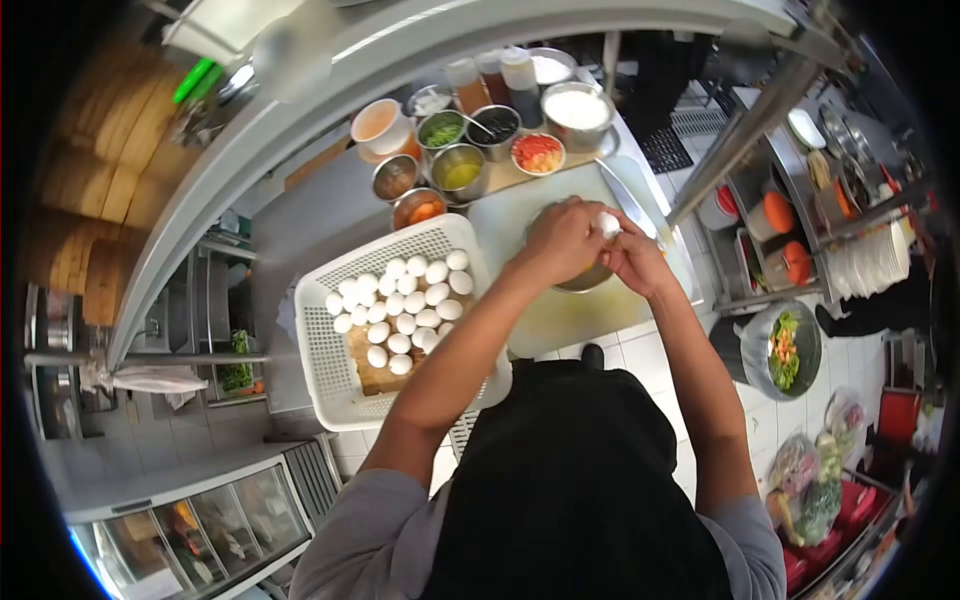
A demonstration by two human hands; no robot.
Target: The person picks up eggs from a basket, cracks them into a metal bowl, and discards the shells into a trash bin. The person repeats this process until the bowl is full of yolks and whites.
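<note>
Over a metal bowl (585, 284) on the cutting board (545, 325), my two hands meet around a white egg (607, 224). My left hand (566, 243) is curled with its fingertips at the egg. From the other side, my right hand (637, 260) closes its fingers and thumb on the same egg. Most of the bowl is hidden under my hands. Left of the board stands a white plastic basket (322, 375) with many white eggs (405, 323) inside. A knife (625, 198) lies along the board's far right side.
Behind the board are a container of chopped red food (538, 154), a pot of white contents (578, 108), metal tubs (460, 172) and squeeze bottles (519, 72). A metal post (745, 135) rises at right. A bin with vegetable scraps (785, 350) stands on the floor.
</note>
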